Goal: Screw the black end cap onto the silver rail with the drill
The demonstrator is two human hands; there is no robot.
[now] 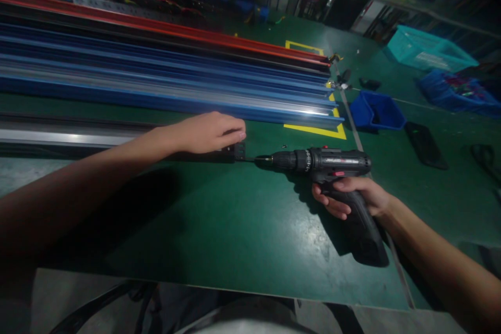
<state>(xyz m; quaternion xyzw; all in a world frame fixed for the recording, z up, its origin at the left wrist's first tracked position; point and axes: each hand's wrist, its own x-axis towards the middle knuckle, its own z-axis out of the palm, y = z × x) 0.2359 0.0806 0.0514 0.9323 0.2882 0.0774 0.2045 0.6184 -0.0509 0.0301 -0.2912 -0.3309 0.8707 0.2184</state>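
Fingers of my left hand [211, 133] press the long black metal rail [97, 141] down at its end; my right hand [352, 195] clenches the black cordless drill [332, 164], bit touching that end.

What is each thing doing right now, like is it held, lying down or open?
dark rail: lying flat on the green table.
drill: held level, bit tip at the rail's end.
left hand: on the rail's end, fingers curled over it.
right hand: closed round the drill's handle.
blue rails: lying side by side, untouched.
blue bin: upright, open on top.
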